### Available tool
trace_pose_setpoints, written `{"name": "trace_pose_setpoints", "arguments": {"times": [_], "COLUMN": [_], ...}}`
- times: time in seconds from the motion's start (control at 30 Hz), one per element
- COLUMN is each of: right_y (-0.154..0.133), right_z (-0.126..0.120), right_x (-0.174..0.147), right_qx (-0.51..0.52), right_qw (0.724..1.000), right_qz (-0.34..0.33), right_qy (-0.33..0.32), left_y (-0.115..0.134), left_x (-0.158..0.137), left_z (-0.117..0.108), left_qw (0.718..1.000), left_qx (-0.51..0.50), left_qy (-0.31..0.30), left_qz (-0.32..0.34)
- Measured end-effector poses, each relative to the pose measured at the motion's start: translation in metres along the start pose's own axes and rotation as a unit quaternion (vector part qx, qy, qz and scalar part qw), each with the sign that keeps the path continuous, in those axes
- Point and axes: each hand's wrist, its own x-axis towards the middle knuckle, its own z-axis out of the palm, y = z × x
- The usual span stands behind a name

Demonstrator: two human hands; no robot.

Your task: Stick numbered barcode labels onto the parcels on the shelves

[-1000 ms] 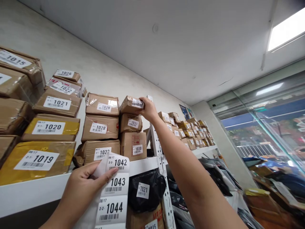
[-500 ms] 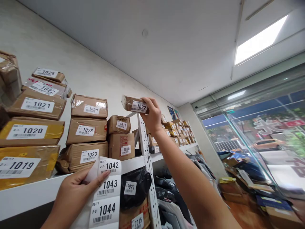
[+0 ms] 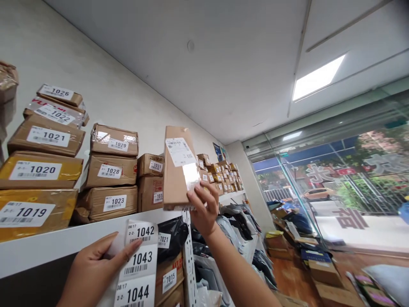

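Observation:
My right hand (image 3: pixel 204 207) grips the lower end of a brown cardboard box (image 3: pixel 175 179), its fingers closed on the near corner. The box is held in the air in front of the shelf, its broad face with a white shipping label (image 3: pixel 180 152) turned towards me. My left hand (image 3: pixel 96 260) pinches a strip of white number labels (image 3: pixel 139 258) between thumb and fingers. The strip hangs down and shows 1042, 1043 and 1044. Just left of the box stand parcels marked 1031 (image 3: pixel 151 164) and 1029 (image 3: pixel 114 140) on the shelf.
The white shelf (image 3: pixel 41 245) carries stacked numbered parcels. A black bag (image 3: pixel 175 238) sits on a lower level, above a box marked 7015 (image 3: pixel 172 273). More small boxes (image 3: pixel 226 175) and clothes (image 3: pixel 233 226) fill farther shelves. Cartons (image 3: pixel 326 273) lie on the floor near the glass front.
My right hand has come down with the box and turned it, so the 1032 sticker gives way to the shipping-label face. The left hand still holds the strip, slightly lower in view.

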Motion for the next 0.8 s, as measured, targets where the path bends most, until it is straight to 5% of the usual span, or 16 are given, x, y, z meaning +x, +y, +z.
{"name": "trace_pose_setpoints", "arguments": {"times": [0.13,0.53,0.67,0.8], "right_y": [-0.024,-0.041,-0.037,-0.012], "right_z": [-0.030,-0.060,-0.055,-0.015], "right_x": [-0.022,-0.026,-0.018,0.016], "right_qx": [-0.044,-0.052,-0.022,0.053], "right_qw": [0.999,0.998,1.000,0.998], "right_qz": [-0.010,-0.027,-0.019,0.028], "right_qy": [-0.001,-0.011,-0.005,0.012], "left_y": [0.003,0.005,0.005,0.009], "left_x": [-0.011,-0.025,-0.027,-0.030], "left_z": [0.002,-0.003,-0.006,-0.003], "left_qw": [0.992,0.980,0.979,0.977], "left_qx": [-0.078,-0.139,-0.126,-0.131], "left_qy": [-0.014,-0.033,-0.039,-0.050], "left_qz": [-0.093,-0.142,-0.153,-0.160]}}
